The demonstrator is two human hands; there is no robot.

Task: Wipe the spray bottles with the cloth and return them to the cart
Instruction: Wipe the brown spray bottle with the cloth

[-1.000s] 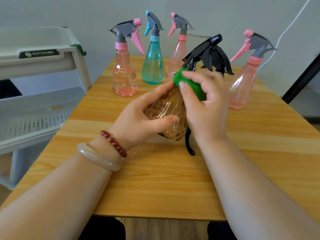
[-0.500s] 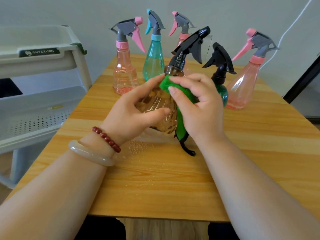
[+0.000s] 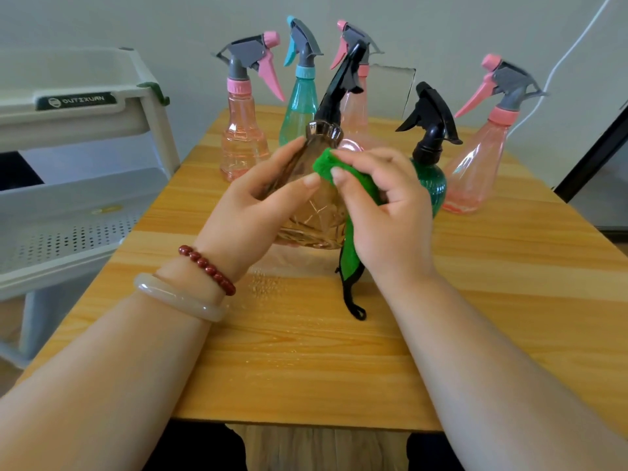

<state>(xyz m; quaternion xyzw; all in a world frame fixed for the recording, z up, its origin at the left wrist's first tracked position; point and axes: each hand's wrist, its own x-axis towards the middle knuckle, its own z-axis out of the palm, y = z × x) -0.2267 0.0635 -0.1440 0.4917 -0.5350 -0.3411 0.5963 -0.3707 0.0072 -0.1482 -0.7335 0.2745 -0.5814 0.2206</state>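
Bright, even daylight; soft shadows, sharp centre, wide-angle bending at edges.

Six spray bottles are in view: left pink bottle (image 3: 241, 141), back pink bottle (image 3: 355, 108), right pink bottle (image 3: 475, 171), one teal bottle (image 3: 300, 100), one green bottle (image 3: 431, 181), one amber bottle (image 3: 316, 219). There is one green cloth (image 3: 350, 260), one wooden table (image 3: 306, 368) and one white cart (image 3: 85, 198). Two hands show, left hand (image 3: 251, 215) and right hand (image 3: 390, 219), with two bracelets on one wrist: bead bracelet (image 3: 207, 270) and pale bangle (image 3: 180, 297).
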